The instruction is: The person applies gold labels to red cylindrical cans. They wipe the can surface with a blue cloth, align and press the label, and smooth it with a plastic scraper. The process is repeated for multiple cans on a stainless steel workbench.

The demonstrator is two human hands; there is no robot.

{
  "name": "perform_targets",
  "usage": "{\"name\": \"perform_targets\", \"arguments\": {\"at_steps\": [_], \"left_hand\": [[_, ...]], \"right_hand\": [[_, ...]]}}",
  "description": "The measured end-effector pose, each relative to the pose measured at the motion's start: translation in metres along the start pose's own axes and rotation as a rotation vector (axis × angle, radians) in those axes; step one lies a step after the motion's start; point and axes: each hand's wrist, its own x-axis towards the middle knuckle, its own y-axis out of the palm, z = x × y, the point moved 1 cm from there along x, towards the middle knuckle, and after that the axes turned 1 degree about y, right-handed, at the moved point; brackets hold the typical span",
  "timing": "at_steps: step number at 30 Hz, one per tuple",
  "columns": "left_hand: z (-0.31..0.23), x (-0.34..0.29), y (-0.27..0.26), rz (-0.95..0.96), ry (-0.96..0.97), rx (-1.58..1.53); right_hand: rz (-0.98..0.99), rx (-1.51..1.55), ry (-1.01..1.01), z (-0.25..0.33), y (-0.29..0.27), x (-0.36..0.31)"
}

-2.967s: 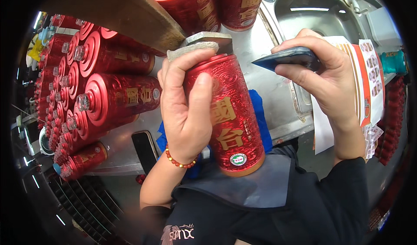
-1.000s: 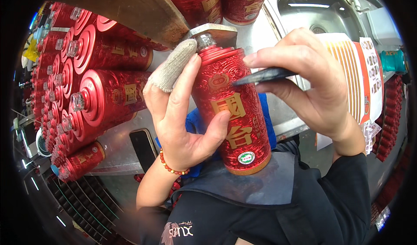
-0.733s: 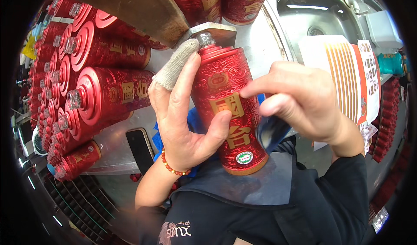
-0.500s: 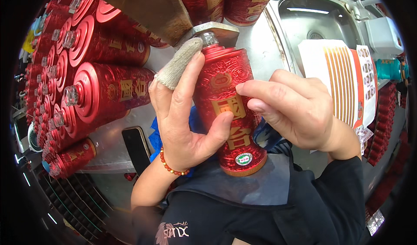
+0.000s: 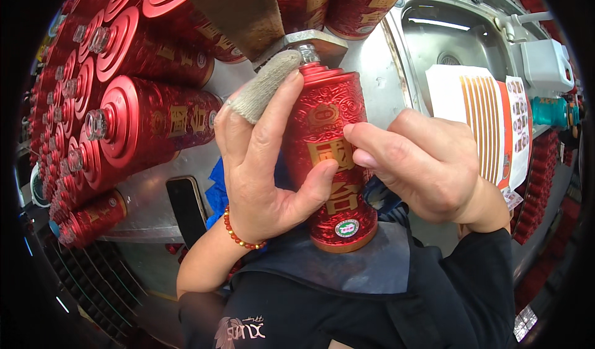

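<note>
A red embossed bottle (image 5: 333,115) with gold characters and a small round green-and-white sticker leans toward me. Its clear glass neck touches a metal block (image 5: 322,44), while its base is over my dark apron (image 5: 390,262). My left hand (image 5: 260,175) steadies the bottle's left side, thumb across the front and fingers reaching up to the shoulder. A knitted finger sleeve (image 5: 265,86) covers one of its fingers. My right hand (image 5: 434,169) is closed in a pinch, fingertips against the bottle's front beside the gold characters; anything between them is too small to make out.
Similar red bottles (image 5: 149,117) crowd the metal bench at left. A phone (image 5: 186,203) lies near blue cloth (image 5: 217,191). To the right are a steel sink (image 5: 446,33), printed sheets (image 5: 474,120), a white jug (image 5: 545,64) and a teal container (image 5: 551,110).
The whole view has shifted slightly. Both hands keep nearly the same hold on the bottle, with the right fingertips still pinched at its front.
</note>
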Motion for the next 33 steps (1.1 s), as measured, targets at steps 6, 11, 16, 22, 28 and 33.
{"name": "perform_targets", "arguments": {"at_steps": [6, 11, 16, 22, 28, 33], "left_hand": [[-0.009, -0.006, -0.013, -0.042, 0.176, 0.166], [-0.010, -0.007, -0.016, -0.041, 0.225, 0.192], [0.000, -0.002, -0.011, -0.088, 0.044, -0.008], [-0.001, -0.007, -0.006, -0.063, -0.031, -0.023], [-0.004, -0.010, -0.007, 0.033, -0.107, -0.081], [-0.013, -0.008, 0.000, 0.074, -0.179, -0.186]], "right_hand": [[-0.058, 0.279, 0.346, -0.017, -0.011, -0.007], [-0.013, 0.374, 0.346, -0.017, -0.008, -0.008], [0.070, 0.242, 0.192, 0.000, 0.002, -0.001], [0.018, 0.208, 0.244, -0.009, -0.008, 0.002], [-0.069, 0.773, 0.745, -0.048, -0.015, 0.009], [0.008, 0.915, 0.588, -0.021, -0.011, 0.027]]}}
